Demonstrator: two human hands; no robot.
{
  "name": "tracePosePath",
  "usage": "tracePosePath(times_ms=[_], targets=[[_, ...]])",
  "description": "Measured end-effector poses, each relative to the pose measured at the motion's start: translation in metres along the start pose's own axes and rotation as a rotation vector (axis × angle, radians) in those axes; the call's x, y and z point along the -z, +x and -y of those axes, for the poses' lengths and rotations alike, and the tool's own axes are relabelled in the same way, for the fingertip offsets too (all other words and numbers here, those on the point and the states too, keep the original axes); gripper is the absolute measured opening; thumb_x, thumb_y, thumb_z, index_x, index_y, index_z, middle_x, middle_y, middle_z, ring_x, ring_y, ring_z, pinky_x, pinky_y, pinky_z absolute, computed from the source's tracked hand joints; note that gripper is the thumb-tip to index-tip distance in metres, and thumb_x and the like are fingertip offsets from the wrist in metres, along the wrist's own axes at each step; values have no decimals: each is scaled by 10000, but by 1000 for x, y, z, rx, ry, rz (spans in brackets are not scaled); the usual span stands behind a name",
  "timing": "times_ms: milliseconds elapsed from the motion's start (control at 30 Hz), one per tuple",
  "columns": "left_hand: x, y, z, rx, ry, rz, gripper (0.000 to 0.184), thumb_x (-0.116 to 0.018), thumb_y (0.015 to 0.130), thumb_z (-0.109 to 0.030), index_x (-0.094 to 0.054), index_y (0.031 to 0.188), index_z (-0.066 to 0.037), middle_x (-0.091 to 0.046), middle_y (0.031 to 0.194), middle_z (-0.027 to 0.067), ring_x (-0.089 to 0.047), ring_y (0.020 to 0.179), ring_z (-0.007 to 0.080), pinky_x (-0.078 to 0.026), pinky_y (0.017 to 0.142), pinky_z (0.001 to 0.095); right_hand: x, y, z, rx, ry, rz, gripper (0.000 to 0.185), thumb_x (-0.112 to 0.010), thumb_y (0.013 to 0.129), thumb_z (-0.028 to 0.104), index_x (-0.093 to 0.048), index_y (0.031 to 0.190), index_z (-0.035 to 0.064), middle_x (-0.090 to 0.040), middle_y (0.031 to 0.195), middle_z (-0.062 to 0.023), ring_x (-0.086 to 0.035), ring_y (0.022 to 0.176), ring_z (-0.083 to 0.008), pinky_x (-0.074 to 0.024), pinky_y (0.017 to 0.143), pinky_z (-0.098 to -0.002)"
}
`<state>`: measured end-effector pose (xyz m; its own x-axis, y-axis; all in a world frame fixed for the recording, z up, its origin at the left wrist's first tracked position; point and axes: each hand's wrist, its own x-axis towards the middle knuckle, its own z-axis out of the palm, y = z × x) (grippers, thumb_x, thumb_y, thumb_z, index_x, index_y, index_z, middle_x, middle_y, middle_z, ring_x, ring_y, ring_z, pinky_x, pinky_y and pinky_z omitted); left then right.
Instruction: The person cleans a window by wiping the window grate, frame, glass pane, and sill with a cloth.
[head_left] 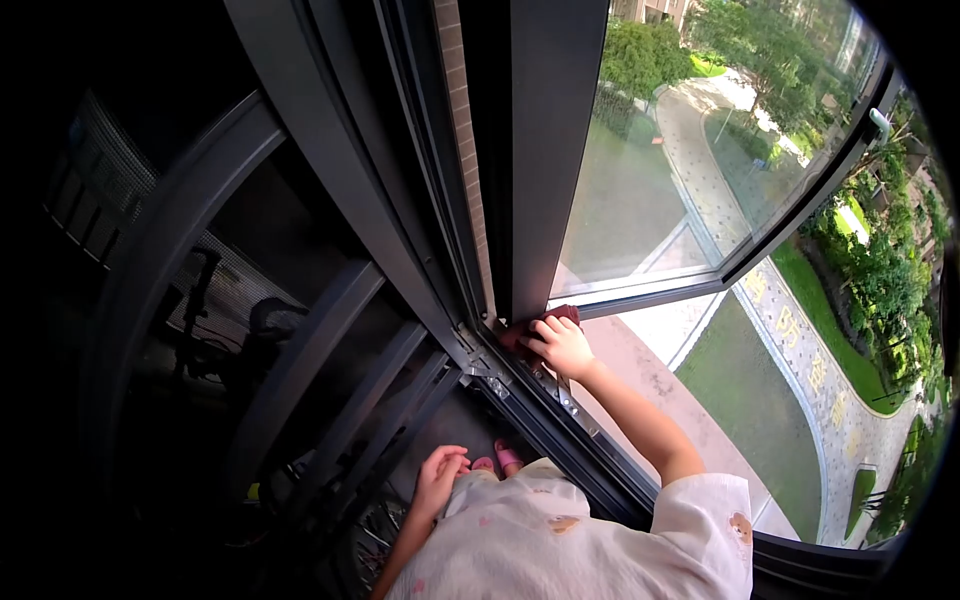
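My right hand reaches out through the window opening, its fingers bent over a dark red cloth. The cloth is pressed at the lower hinge-side corner of the open window sash, and part of it is hidden under my fingers. Just below, a metal hinge arm joins the sash to the dark window frame. My left hand hangs in front of my shirt near the waist, fingers loosely bent and holding nothing.
Dark railing bars run along the left, with a bicycle dimly visible beyond. Pink slippers show on the floor below. Outside the glass, far down, lie a paved path, lawn and trees. A white handle sits on the sash's far edge.
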<state>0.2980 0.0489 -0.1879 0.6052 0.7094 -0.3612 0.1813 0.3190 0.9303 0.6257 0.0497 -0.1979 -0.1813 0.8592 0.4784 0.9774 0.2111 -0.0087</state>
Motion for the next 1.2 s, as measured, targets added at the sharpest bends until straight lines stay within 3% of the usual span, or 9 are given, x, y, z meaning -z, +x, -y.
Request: tracePosePath(times_ms=[167,400,600,800,1000,1033,1100,1133,1200], targets=[[5,0,15,2,-20,16,149,-456,859,-107,-509,972,-25,-567,820,63,-538,695,99,-414,630,201,41,2,-26,-372,17,-541,347,-653,531,100,-603,867,167,-486,884,-50,-518,761,-232,-457,600,-319],[-3,6,12,37,22,72,152,-451,857,-103,-509,974,-25,-563,818,62,-536,694,102,-412,640,205,40,-4,-22,-591,145,-656,409,-635,538,-17,-583,924,109,-460,944,-110,-524,823,-274,-460,689,-322],[-14,16,6,7,102,149,170,-450,857,-109,-507,989,-19,-562,818,60,-538,693,104,-416,638,208,-4,33,29,-710,309,-779,587,-610,533,-48,-434,1073,98,-430,1014,-143,-497,864,-350,-444,726,-380],[-16,28,18,68,174,173,173,-451,850,-100,-515,985,-14,-573,821,66,-545,696,107,-421,627,216,-51,-11,25,-751,431,-670,524,-580,527,-78,-460,1011,82,-425,1020,-141,-483,896,-345,-437,752,-370],[4,35,36,107,217,109,174,-444,849,-98,-523,980,-14,-582,807,69,-557,677,118,-419,609,215,-16,-76,-84,-1217,298,-1449,406,-406,585,-117,-442,972,0,-405,977,-121,-443,928,-263,-336,866,-324],[6,35,37,114,236,98,176,-443,849,-101,-524,978,-14,-585,802,71,-560,668,121,-420,603,218,11,-80,-99,-1164,715,-1726,374,-399,628,-130,-444,975,1,-371,1004,-95,-475,893,-221,-405,778,-291],[13,38,46,137,244,92,176,-445,849,-103,-524,977,-13,-586,802,72,-561,667,123,-421,601,221,-26,-157,-185,-1238,351,-1733,387,-365,636,-186,-431,969,0,-446,933,-108,-544,744,-192,-464,538,-258],[17,38,51,162,250,79,176,-446,848,-105,-524,976,-12,-588,803,73,-563,667,125,-422,598,223,-19,-172,-202,-1154,500,-1842,369,-366,655,-166,-432,975,6,-493,896,-118,-550,738,-195,-472,559,-283],[26,37,61,166,249,84,178,-446,848,-110,-522,975,-12,-589,809,75,-567,665,131,-421,596,224,2,-183,-214,-1330,613,-1849,328,-342,691,-130,-438,974,5,-532,897,-110,-550,787,-195,-473,621,-301]])
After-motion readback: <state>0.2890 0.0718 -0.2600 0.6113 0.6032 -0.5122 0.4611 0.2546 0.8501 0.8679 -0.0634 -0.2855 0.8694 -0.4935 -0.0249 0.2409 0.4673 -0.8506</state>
